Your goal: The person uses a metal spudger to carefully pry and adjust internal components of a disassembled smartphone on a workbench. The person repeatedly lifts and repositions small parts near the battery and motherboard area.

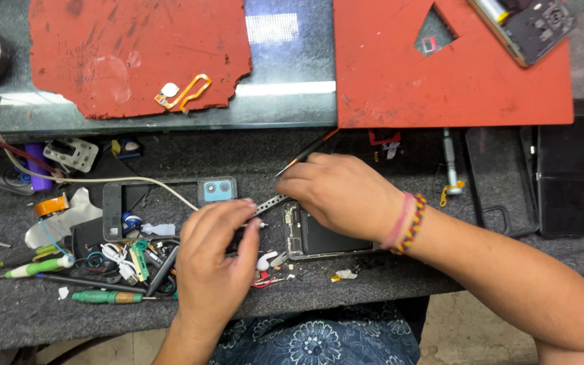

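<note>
Two red mats lie at the top of the bench: a ragged one [136, 54] carrying an orange ribbon cable [184, 93], and a larger one [454, 74] with a triangular hole. A second opened phone [525, 27] rests on the larger mat's upper corner. Left of centre sit a blue camera module [217, 190], an empty phone frame [119, 209], an orange tape roll [51, 205] and green-handled screwdrivers [106, 297]. Black phone cases [528, 179] lie at the right.

Upper end of opened phone [326, 236] hidden beneath right hand [339, 192]. Tip of thin metal strip [270, 202] lost behind left hand [217, 257], perhaps pinched there. Second open phone [528, 27] cut off by top edge. Small parts near tangled cables [126, 260] too tiny to identify.
</note>
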